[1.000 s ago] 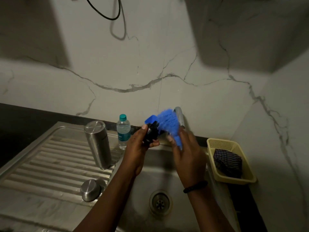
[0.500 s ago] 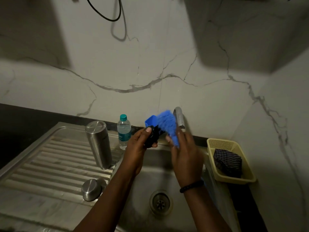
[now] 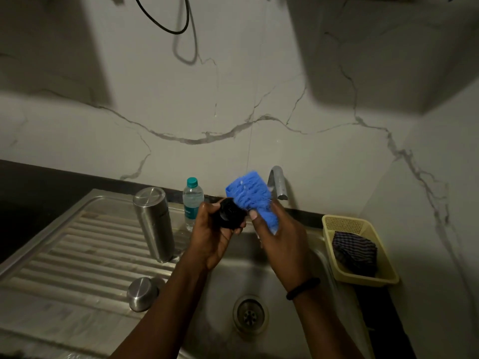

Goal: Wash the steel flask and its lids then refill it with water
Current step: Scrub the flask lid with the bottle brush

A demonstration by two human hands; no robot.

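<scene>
Your left hand grips a small round black plastic lid over the steel sink basin, fingers curled round its rim with the thumb tip showing below it. Your right hand holds a blue mesh scrubber by its lower end, fingers wrapped round it, and the scrubber's wide upper part touches the top right edge of the black lid. Both are held up just in front of the curved metal tap, above the round drain. A dark band circles your right wrist. The tall cylindrical steel flask stands upside down on the ribbed steel draining board to the left of your hands, well apart from them, its flat base facing up. Nearer to you on the same board lies a domed steel cap, close to the basin's left edge. A small clear plastic water bottle with a teal cap stands just behind and right of the flask, against the veined marble wall. To the right of the basin sits a pale yellow plastic basket with a dark striped cloth bundled in it.
</scene>
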